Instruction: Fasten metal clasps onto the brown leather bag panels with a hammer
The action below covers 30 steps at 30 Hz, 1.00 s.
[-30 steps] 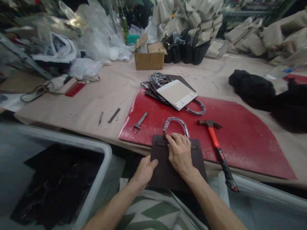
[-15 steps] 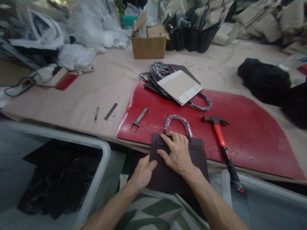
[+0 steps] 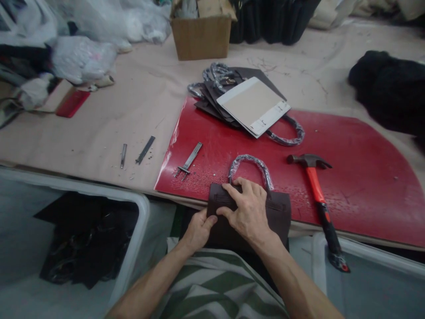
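A dark brown leather bag panel [image 3: 279, 215] with a plastic-wrapped handle [image 3: 250, 162] lies at the near edge of the red board [image 3: 358, 177]. My left hand [image 3: 198, 230] grips the panel's left edge, thumb on top. My right hand [image 3: 249, 208] presses flat on the panel, fingers spread along its top strip just below the handle.
A red-handled hammer [image 3: 317, 195] lies to the right on the board. A metal punch tool [image 3: 189, 161] sits at the left, two thin metal strips [image 3: 137, 153] further left. Stacked bag panels [image 3: 245, 104] lie farther back, a cardboard box [image 3: 201, 33] behind. Grey bins [image 3: 142, 208] flank my lap.
The panel has slid toward me, its lower part now folded down over the table edge. My view has tilted down and closer. Both hands stay on the panel.
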Each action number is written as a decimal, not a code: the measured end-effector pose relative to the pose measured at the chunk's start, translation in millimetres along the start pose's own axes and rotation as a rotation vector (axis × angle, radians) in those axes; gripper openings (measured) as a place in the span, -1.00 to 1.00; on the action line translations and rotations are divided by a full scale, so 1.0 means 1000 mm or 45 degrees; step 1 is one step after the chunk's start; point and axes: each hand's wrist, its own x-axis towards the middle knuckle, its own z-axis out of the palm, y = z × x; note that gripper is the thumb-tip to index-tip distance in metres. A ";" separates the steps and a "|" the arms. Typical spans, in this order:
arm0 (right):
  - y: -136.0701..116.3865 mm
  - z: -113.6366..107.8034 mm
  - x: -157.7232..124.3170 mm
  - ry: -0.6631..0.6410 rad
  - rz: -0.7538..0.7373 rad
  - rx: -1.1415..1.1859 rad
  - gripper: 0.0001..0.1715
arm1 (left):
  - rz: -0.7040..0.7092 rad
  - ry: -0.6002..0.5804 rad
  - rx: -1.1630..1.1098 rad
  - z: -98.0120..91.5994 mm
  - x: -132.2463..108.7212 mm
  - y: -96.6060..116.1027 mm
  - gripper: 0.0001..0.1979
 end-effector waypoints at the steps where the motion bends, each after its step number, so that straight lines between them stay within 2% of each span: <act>1: 0.000 -0.001 0.001 -0.008 0.001 0.004 -0.26 | -0.008 -0.012 0.001 -0.001 -0.001 0.000 -0.61; 4: 0.001 -0.003 0.003 -0.028 0.003 -0.001 -0.23 | -0.029 -0.029 -0.006 -0.001 -0.003 0.001 -0.61; 7: 0.002 -0.004 0.003 -0.021 -0.014 -0.011 -0.25 | -0.003 0.019 -0.012 0.002 -0.003 0.002 -0.63; 10: 0.004 -0.002 0.001 0.014 -0.053 -0.028 -0.25 | 0.022 0.068 -0.028 0.005 -0.004 0.005 -0.62; 14: 0.013 0.005 0.000 0.097 -0.141 -0.080 -0.22 | -0.012 0.042 -0.123 0.008 -0.007 0.011 -0.59; 21: 0.028 0.016 0.008 0.213 -0.292 -0.156 -0.38 | 0.060 0.071 -0.207 0.010 -0.004 0.012 -0.65; 25: 0.032 0.020 0.009 0.267 -0.331 -0.148 -0.45 | -0.021 0.105 -0.129 0.010 -0.008 0.015 -0.67; 30: 0.040 0.028 0.010 0.314 -0.359 -0.144 -0.45 | -0.095 0.002 0.032 -0.002 -0.009 0.021 -0.73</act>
